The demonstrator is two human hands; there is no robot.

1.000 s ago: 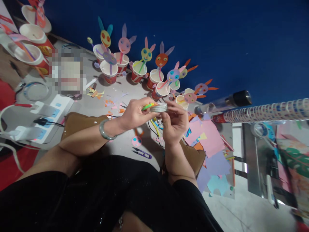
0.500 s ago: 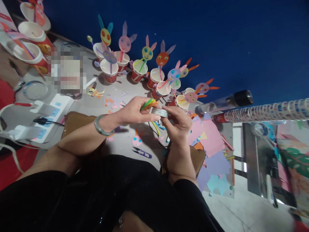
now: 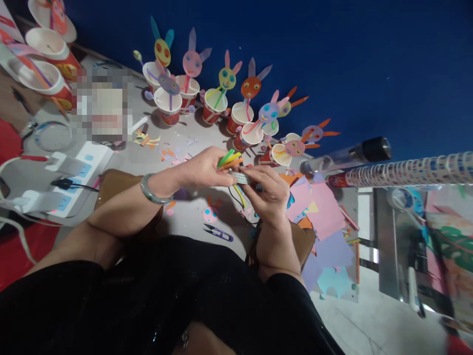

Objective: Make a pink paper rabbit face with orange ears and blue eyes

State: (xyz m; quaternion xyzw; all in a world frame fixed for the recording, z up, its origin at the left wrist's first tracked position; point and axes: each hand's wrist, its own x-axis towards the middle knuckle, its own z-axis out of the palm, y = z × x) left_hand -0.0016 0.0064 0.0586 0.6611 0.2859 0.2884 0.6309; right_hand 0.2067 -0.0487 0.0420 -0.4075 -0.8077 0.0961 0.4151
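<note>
Near the middle of the table my left hand (image 3: 207, 167) is closed around a bundle of green, yellow and orange strips (image 3: 229, 159), whose ends poke out above the fingers. Opposite it, my right hand (image 3: 269, 190) grips a whitish roll of tape (image 3: 240, 178) between thumb and fingers. The roll sits between both hands, and the left thumb lies against its near side. Below the hands, a pink paper rabbit head (image 3: 210, 213) with blue eyes lies flat. Close by are purple thread snips (image 3: 219, 232). More thin coloured strips (image 3: 240, 195) lie partly hidden under my right hand.
Paper cups with paper rabbits (image 3: 214, 106) line the blue wall. A long stack of cups (image 3: 410, 170) and a clear tube with a black cap (image 3: 375, 149) lie right. Coloured paper sheets (image 3: 325, 209) cover the right side; a power strip (image 3: 79, 180) is left.
The roll of tape has turned and shifted slightly left between my hands. My right fingers have moved over its side, and my right hand has drawn a little left.
</note>
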